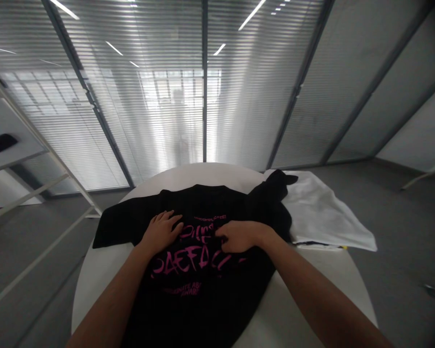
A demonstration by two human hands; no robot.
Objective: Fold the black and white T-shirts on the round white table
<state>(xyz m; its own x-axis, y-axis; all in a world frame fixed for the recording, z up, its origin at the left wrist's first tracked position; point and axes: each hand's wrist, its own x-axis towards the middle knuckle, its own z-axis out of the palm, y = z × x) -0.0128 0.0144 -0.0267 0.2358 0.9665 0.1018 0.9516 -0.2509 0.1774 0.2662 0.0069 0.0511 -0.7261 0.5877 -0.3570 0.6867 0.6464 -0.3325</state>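
Observation:
A black T-shirt with a pink graffiti-style print (199,256) lies spread on a round white table (203,176), its lower part running off the bottom of the view. My left hand (161,232) rests flat on the shirt above the print, fingers apart. My right hand (237,237) sits on the printed area with its fingers curled down, pinching the black fabric. A bunched black part of the shirt (273,188) sticks up at the far right corner, overlapping a white cloth.
A crumpled white cloth or garment (322,217) overhangs the table's right edge, with a thin dark-and-yellow strip beneath it. A white metal frame (39,193) stands at left. Grey carpet (395,232) surrounds the table; glass partitions with blinds stand behind.

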